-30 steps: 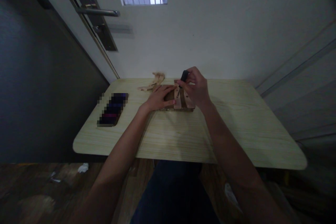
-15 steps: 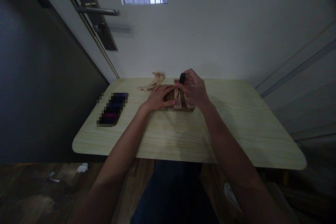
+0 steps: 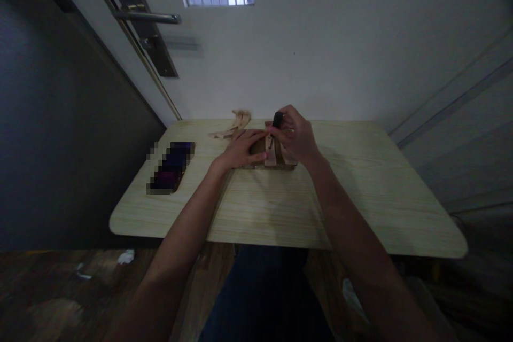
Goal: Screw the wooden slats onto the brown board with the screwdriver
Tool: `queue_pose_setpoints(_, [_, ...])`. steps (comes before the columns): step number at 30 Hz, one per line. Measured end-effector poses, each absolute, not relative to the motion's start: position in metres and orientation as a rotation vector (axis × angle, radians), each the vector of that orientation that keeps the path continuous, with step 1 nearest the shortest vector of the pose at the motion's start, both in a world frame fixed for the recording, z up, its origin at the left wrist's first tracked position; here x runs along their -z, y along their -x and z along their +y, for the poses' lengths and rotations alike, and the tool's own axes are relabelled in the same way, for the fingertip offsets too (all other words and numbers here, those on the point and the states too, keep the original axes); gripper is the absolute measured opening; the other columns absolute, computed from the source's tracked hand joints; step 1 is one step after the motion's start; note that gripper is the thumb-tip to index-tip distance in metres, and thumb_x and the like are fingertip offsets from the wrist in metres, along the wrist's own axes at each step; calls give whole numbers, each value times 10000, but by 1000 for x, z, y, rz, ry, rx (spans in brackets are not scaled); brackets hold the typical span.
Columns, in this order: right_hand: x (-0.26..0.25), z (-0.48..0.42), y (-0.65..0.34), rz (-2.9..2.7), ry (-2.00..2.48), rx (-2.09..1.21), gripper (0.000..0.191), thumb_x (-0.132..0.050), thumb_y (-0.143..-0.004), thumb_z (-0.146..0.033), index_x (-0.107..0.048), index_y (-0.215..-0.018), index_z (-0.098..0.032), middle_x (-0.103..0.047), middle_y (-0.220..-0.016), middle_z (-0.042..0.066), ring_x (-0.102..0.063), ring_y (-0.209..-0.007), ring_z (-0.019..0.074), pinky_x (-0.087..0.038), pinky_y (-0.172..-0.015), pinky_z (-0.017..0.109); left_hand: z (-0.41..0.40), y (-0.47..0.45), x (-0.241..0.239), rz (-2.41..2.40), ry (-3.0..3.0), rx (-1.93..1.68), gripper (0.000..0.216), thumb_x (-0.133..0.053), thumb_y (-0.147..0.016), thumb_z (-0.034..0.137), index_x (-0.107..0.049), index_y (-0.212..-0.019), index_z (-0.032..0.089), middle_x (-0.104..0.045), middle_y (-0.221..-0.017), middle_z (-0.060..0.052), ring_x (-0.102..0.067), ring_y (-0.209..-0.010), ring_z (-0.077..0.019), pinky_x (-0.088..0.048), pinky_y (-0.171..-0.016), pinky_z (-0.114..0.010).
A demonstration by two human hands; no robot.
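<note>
A small wooden assembly (image 3: 271,156) lies on the pale wooden table (image 3: 280,203) near its far edge. My left hand (image 3: 239,149) lies over the assembly's left side, fingers flat and pressed on it. My right hand (image 3: 295,136) is closed round a small screwdriver with a black handle (image 3: 277,119), its tip pointing down into the wooden assembly.
Loose wooden pieces (image 3: 236,123) lie at the table's back edge, left of the assembly. A dark blurred flat object (image 3: 171,166) lies on the table's left part. A door with a metal handle (image 3: 146,17) stands at the back left. A white wall rises behind.
My right hand with the screwdriver has sunk slightly toward the wooden assembly. My left hand has stayed in place.
</note>
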State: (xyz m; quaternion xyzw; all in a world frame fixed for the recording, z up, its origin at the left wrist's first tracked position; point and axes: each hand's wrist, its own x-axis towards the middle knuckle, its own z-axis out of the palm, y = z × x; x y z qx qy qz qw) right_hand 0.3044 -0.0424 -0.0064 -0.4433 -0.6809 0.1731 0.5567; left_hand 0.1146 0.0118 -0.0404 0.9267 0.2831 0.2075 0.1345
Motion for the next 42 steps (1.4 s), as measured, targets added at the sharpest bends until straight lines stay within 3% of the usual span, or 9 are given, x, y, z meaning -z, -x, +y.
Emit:
queue_pose_setpoints(10, [6, -43, -303, -1582, 1046, -365, 286, -680, -787, -407, -492, -931, -247, -637, -785, -28, -644, -721, 132, -536, -632, 254, 14, -114, 43, 810, -2693, -599, 761, -476, -854, 689, -429, -1433, 198, -473, -1443, -144, -430, -1335, -312, -271, -1135, -517])
queue_pose_setpoints(16, [0, -46, -301, -1466, 1041, -385, 273, -665, -788, -427, -524, -931, -241, -614, -896, -1, -634, -737, 118, -523, -525, 199, 10, -113, 42, 807, -2676, -630, 700, -532, -860, 629, -447, -1414, 211, -482, -1440, -132, -433, -1339, -297, -288, -1135, -500])
queue_pose_setpoints(21, [-3, -46, -304, -1471, 1031, -273, 194, -637, -817, -395, -579, -895, -228, -612, -933, 22, -611, -799, 129, -567, -605, 232, 2, -113, 40, 772, -2687, -743, 598, -551, -886, 559, -527, -1339, 170, -511, -1409, -147, -459, -1320, -286, -326, -1115, -487])
queue_pose_setpoints(28, [-7, -48, -302, -1370, 1052, -357, 217, -654, -799, -414, -594, -883, -223, -625, -860, 2, -603, -711, 102, -529, -530, 184, -7, -116, 35, 767, -2698, -949, 269, -532, -940, 355, -690, -1082, 191, -654, -1178, -98, -592, -1123, -249, -454, -972, -447])
queue_pose_setpoints(34, [-7, -48, -301, -1354, 1079, -387, 246, -650, -789, -447, -597, -872, -222, -646, -876, 8, -618, -696, 102, -535, -526, 190, -8, -118, 35, 654, -2740, -905, 211, -536, -903, 188, -702, -1031, 213, -663, -1112, -71, -607, -1057, -224, -460, -943, -430])
queue_pose_setpoints(38, [-7, -48, -301, -1362, 1100, -396, 255, -656, -786, -456, -600, -866, -219, -651, -851, 4, -620, -682, 100, -521, -506, 180, -8, -116, 35, 643, -2735, -859, 219, -557, -883, 213, -684, -1061, 207, -643, -1153, -78, -595, -1079, -229, -458, -943, -420])
queue_pose_setpoints(42, [-6, -47, -303, -1355, 1107, -377, 258, -655, -790, -458, -604, -877, -221, -650, -861, 10, -610, -688, 104, -508, -486, 176, -10, -113, 31, 672, -2727, -788, 288, -631, -845, 345, -646, -1106, 224, -627, -1194, -76, -565, -1135, -260, -441, -969, -433])
